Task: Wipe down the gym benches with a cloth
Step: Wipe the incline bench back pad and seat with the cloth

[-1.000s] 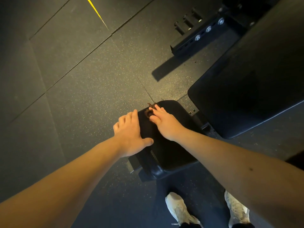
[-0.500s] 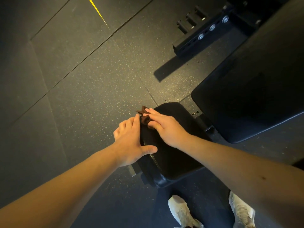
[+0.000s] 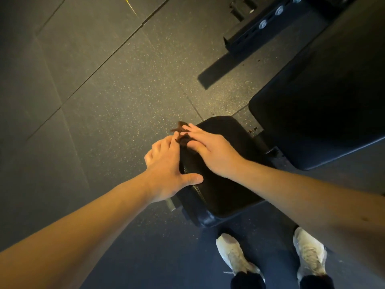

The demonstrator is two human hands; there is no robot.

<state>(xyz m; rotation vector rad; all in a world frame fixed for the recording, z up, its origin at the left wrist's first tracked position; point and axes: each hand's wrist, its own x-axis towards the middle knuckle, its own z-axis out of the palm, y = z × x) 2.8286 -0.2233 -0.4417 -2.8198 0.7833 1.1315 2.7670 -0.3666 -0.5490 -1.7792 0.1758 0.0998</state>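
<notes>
Right hand (image 3: 212, 155) pressing cloth (image 3: 183, 140) on bench pad (image 3: 227, 195), left hand (image 3: 166, 170) gripping edge

Around the seat (image 3: 225, 184), bare floor (image 3: 104, 101) lies open from 7 round to 12 o'clock, wide room to sweep off the edge. At 2 o'clock the back pad (image 3: 323, 111) stands close; the gap between looks narrow and partly filled by a bracket (image 3: 269, 152), though it is too dark to be sure. A bolted frame (image 3: 260, 24) lies farther out at 1 o'clock. Shoes (image 3: 231, 255) stand near at 6 o'clock
</notes>
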